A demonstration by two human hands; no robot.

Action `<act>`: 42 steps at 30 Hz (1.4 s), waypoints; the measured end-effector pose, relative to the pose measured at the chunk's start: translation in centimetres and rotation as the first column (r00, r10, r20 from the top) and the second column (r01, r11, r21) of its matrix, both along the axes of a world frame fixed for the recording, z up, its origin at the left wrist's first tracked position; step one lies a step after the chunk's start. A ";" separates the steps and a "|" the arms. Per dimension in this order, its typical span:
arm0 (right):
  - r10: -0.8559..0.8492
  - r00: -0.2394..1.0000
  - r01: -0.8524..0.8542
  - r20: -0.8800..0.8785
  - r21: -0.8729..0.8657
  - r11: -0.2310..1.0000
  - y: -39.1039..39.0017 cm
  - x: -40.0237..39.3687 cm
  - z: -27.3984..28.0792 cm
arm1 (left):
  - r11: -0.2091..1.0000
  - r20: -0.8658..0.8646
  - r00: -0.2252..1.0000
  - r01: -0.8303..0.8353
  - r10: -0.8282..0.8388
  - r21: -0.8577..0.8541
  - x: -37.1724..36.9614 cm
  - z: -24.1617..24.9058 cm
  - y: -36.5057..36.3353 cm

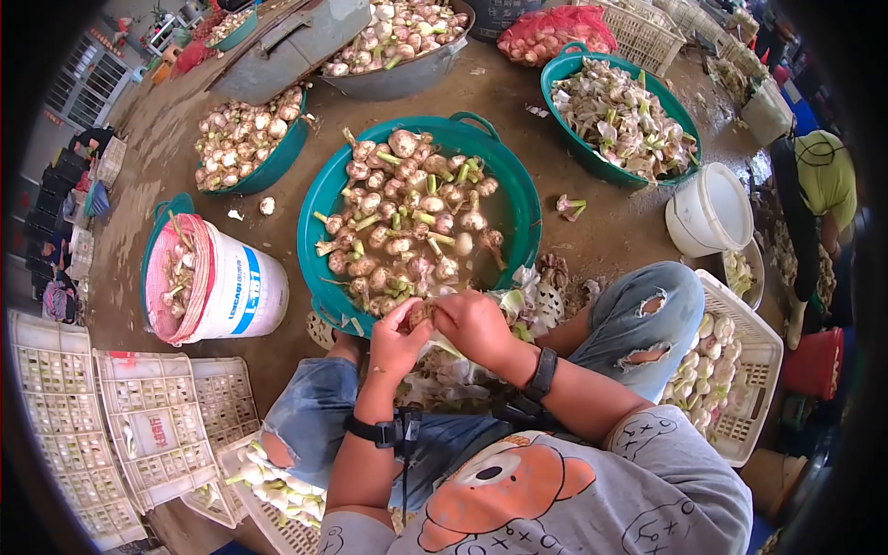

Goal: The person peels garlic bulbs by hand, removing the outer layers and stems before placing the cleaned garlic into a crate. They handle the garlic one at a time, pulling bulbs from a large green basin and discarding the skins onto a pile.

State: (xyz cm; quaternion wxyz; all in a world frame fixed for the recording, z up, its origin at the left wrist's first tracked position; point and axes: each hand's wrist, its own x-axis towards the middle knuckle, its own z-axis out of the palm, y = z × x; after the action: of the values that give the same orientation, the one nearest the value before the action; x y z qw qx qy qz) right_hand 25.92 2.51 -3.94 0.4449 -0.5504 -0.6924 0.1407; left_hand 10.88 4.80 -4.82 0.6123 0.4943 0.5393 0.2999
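My left hand (396, 342) and my right hand (474, 324) meet over the near rim of a green tub (311, 217). Pinched between their fingers is a brownish garlic bulb (421, 315), mostly covered by the fingertips. Inside the tub, many garlic bulbs (398, 213) with cut stems sit in murky water. Below my hands, loose peeled skins and leaves (449, 377) lie between my knees. White peeled garlic fills a crate (754, 407) beside my right knee, and more garlic lies in a crate (254, 513) by my left leg.
A white bucket (264, 291) lies tipped at left, a green basin (291, 153) of garlic behind it. At right are a tub of skins (680, 102) and a white pail (712, 213). Stacked crates (139, 416) stand lower left. A person in a yellow-green top (826, 176) bends at far right.
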 end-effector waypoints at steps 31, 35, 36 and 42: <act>-0.056 0.631 -0.642 -0.774 -0.562 0.522 0.8 1.2 2.8 | 0.993 0.428 0.902 -0.092 0.052 0.073 -0.5 1.7 -0.4; -0.208 0.555 -0.641 -0.805 -0.574 0.510 0.5 1.8 2.9 | 0.977 0.430 0.903 -0.101 0.010 0.189 -0.3 1.3 -0.2; -0.198 0.570 -0.623 -0.798 -0.576 0.529 0.5 1.8 3.0 | 0.955 0.389 0.921 -0.081 -0.038 0.285 -0.1 1.4 -0.3; 0.085 0.779 -0.492 -0.621 -0.523 0.696 0.2 2.5 2.4 | 0.946 0.464 0.879 -0.053 -0.108 0.321 -0.1 1.3 -0.8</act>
State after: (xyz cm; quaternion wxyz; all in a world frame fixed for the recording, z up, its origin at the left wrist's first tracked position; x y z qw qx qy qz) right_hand 28.44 2.73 -1.56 0.3711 -0.4838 -0.5184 0.5996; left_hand 10.77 3.99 -3.50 0.6405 0.5070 0.3086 0.4873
